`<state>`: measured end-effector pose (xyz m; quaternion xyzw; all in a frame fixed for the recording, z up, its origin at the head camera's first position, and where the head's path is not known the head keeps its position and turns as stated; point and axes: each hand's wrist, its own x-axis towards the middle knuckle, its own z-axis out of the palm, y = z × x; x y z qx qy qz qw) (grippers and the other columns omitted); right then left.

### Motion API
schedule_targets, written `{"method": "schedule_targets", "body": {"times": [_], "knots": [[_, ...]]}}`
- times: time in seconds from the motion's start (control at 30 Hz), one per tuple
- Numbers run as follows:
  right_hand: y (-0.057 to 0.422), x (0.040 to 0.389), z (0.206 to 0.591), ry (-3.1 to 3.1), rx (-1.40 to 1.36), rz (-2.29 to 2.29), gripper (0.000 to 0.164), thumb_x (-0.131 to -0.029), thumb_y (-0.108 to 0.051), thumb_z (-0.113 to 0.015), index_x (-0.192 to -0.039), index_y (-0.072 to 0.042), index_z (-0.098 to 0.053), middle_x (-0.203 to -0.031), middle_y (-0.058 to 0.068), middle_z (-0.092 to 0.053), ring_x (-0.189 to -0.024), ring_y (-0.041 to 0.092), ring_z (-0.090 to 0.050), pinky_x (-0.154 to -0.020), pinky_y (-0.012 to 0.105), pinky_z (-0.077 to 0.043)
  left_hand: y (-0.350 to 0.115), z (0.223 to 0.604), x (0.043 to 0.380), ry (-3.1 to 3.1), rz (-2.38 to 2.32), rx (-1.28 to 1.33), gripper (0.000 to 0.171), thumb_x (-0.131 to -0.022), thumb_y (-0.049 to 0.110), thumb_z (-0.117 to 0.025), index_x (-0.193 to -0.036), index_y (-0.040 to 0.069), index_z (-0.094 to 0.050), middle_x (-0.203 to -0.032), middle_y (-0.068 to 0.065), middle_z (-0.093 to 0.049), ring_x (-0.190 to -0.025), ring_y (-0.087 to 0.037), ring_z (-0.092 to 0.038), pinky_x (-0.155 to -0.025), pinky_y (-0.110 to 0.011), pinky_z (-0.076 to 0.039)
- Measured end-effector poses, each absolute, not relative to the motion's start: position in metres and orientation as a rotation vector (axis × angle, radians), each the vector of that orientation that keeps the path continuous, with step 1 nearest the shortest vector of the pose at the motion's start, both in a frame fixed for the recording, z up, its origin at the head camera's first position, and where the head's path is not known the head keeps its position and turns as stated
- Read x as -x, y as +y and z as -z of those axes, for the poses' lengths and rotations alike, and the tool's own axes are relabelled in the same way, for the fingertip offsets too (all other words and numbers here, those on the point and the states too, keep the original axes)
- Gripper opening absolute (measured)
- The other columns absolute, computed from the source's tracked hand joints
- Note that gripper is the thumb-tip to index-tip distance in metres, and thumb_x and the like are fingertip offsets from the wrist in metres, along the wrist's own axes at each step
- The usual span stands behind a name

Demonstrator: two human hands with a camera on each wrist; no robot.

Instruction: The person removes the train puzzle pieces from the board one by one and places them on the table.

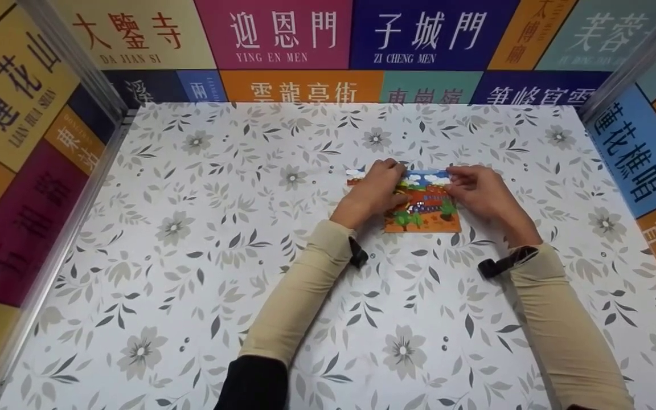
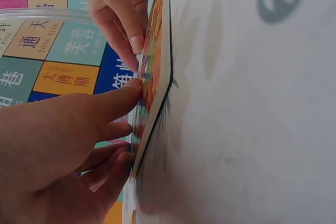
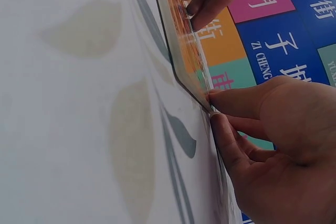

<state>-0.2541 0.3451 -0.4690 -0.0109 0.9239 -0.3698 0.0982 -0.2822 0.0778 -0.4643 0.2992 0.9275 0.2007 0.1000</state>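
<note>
A thin, brightly printed picture board (image 1: 422, 219) with clouds, a train and orange ground lies right of centre on the table. My left hand (image 1: 370, 191) rests over its left part, thumb and fingers spread on the printed face. That hand covers much of this side, and a printed strip (image 1: 354, 175) shows beyond it; whether this is a separate piece I cannot tell. At the right edge, my right hand (image 1: 479, 188) pinches the board near its upper corner between thumb and index finger (image 3: 223, 129). The left wrist view shows the board's pale edge (image 2: 166, 69) and a glossy, see-through layer along its face.
A floral white cloth (image 1: 191, 273) covers the tabletop. Panels with large printed characters (image 1: 288, 34) stand along the back and both sides. Metal rails (image 1: 72, 205) edge the table. Each wrist wears a black strapped device (image 1: 499, 266).
</note>
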Motion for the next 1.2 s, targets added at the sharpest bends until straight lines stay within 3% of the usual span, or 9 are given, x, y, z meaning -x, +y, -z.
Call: {"method": "schedule_targets", "body": {"times": [0.17, 0.33, 0.6, 0.77, 0.9, 1.2], "knots": [[0.346, 0.255, 0.467, 2.739, 0.038, 1.093, 0.055, -0.108, -0.023, -0.068, -0.160, -0.012, -0.054, -0.139, 0.020, -0.059, -0.127, 0.033, -0.064, -0.109, 0.046, -0.052, 0.083, 0.458, 0.285, 2.752, -0.562, -0.864, 0.053, -0.107, 0.048, -0.066, -0.141, 0.009, -0.063, -0.148, -0.011, -0.059, -0.141, -0.029, -0.051, -0.119, -0.038, -0.044], [0.347, 0.256, 0.469, 2.756, 0.089, 1.105, 0.053, -0.108, -0.020, -0.068, -0.159, -0.010, -0.055, -0.138, 0.022, -0.062, -0.128, 0.037, -0.066, -0.111, 0.049, -0.053, 0.088, 0.454, 0.284, 2.779, -0.559, -0.867, 0.052, -0.103, 0.053, -0.071, -0.127, 0.007, -0.069, -0.130, -0.010, -0.066, -0.128, -0.028, -0.057, -0.109, -0.039, -0.048], [0.343, 0.258, 0.473, 2.735, 0.075, 1.126, 0.054, -0.108, -0.021, -0.068, -0.159, -0.011, -0.055, -0.140, 0.021, -0.062, -0.130, 0.036, -0.066, -0.113, 0.051, -0.052, 0.085, 0.457, 0.290, 2.714, -0.645, -0.804, 0.060, -0.098, 0.049, -0.079, -0.137, 0.007, -0.060, -0.140, -0.011, -0.057, -0.134, -0.026, -0.051, -0.114, -0.037, -0.046], [0.343, 0.259, 0.474, 2.743, 0.090, 1.126, 0.054, -0.107, -0.023, -0.070, -0.158, -0.010, -0.056, -0.137, 0.019, -0.063, -0.125, 0.034, -0.067, -0.104, 0.031, -0.055, 0.083, 0.460, 0.295, 2.680, -0.745, -0.736, 0.062, -0.095, 0.049, -0.083, -0.136, 0.009, -0.060, -0.145, -0.010, -0.054, -0.134, -0.023, -0.050, -0.116, -0.036, -0.046], [0.345, 0.257, 0.474, 2.743, 0.086, 1.126, 0.055, -0.107, -0.024, -0.071, -0.158, -0.010, -0.056, -0.136, 0.019, -0.063, -0.124, 0.032, -0.068, -0.092, 0.013, -0.050, 0.084, 0.460, 0.296, 2.672, -0.785, -0.741, 0.060, -0.093, 0.047, -0.085, -0.132, 0.008, -0.062, -0.152, -0.012, -0.050, -0.133, -0.022, -0.050, -0.116, -0.035, -0.047], [0.349, 0.255, 0.475, 2.747, 0.111, 1.147, 0.053, -0.107, -0.024, -0.070, -0.156, -0.009, -0.058, -0.135, 0.019, -0.064, -0.121, 0.030, -0.069, -0.085, 0.006, -0.049, 0.089, 0.463, 0.296, 2.683, -0.861, -0.758, 0.061, -0.089, 0.047, -0.089, -0.127, 0.007, -0.061, -0.139, -0.008, -0.051, -0.120, -0.018, -0.052, -0.107, -0.031, -0.050]]}}
